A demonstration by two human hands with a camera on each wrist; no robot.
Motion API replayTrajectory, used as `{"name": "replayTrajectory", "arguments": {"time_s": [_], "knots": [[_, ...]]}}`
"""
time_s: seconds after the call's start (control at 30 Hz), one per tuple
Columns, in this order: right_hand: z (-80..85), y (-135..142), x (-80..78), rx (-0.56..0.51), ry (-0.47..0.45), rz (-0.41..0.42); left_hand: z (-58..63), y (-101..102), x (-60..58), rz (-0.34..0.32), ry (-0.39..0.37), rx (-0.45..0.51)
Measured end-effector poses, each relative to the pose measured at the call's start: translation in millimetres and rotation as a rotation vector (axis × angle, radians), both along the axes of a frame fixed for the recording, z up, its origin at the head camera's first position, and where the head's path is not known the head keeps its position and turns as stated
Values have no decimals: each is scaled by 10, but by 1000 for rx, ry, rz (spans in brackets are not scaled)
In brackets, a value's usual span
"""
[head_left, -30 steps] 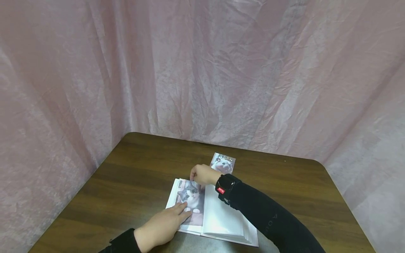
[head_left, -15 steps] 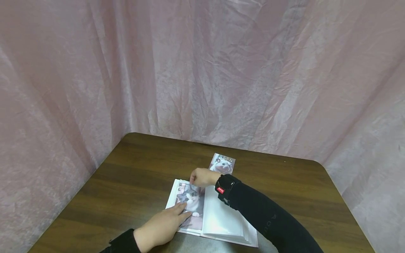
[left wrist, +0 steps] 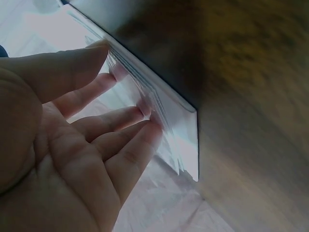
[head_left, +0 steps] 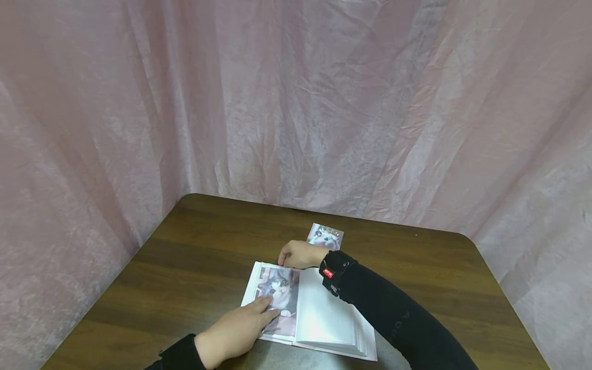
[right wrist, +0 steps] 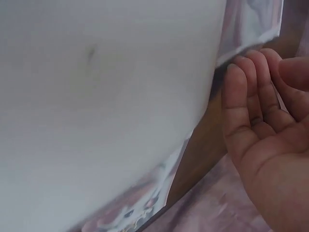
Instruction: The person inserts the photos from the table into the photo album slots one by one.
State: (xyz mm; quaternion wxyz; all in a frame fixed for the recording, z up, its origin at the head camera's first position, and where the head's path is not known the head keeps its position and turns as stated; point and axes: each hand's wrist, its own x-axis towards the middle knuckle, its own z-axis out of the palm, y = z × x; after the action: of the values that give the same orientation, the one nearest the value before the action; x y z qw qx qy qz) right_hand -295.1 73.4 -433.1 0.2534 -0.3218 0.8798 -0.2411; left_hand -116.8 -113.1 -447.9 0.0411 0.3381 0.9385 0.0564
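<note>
A small white photo album (head_left: 326,313) lies spread on the table. Its left page carries a picture of a grey-and-white kitten (head_left: 279,290). My left hand (head_left: 240,329) rests on that page, fingertips on the kitten picture. In the left wrist view, fingers (left wrist: 133,150) lie on the stacked clear pages (left wrist: 161,125). At the far edge of the left page is my right hand (head_left: 300,254). The right wrist view has its bent fingers (right wrist: 236,92) against or very near that edge, with the thumb (right wrist: 294,72) apart and nothing pinched between.
Beyond the album lies another picture card (head_left: 326,236) of a white animal, partly behind the right hand. The brown wooden table (head_left: 222,231) reaches back to a pink curtain (head_left: 296,103). A dark sleeve (head_left: 398,313) crosses over the album's right side.
The kitten picture has slid nearer the person, down the left page. My right hand followed slightly, then drew back to the page's far edge. The left hand stays put.
</note>
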Motion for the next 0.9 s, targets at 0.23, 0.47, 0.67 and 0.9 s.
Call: {"name": "replayTrajectory", "arguments": {"time_s": [0.23, 0.47, 0.67, 0.9], "knots": [[69, 218, -128, -76, 32, -85, 5, 3, -10, 3, -25, 19], [85, 519, -302, -45, 96, -176, 21, -1, -3, 12, -36, 27], [36, 755, -455, -4, 162, -270, 5, -2, 0, -19, -3, 35], [-68, 980, -565, 38, 240, -348, 2, -5, 9, -23, 0, 34]]}}
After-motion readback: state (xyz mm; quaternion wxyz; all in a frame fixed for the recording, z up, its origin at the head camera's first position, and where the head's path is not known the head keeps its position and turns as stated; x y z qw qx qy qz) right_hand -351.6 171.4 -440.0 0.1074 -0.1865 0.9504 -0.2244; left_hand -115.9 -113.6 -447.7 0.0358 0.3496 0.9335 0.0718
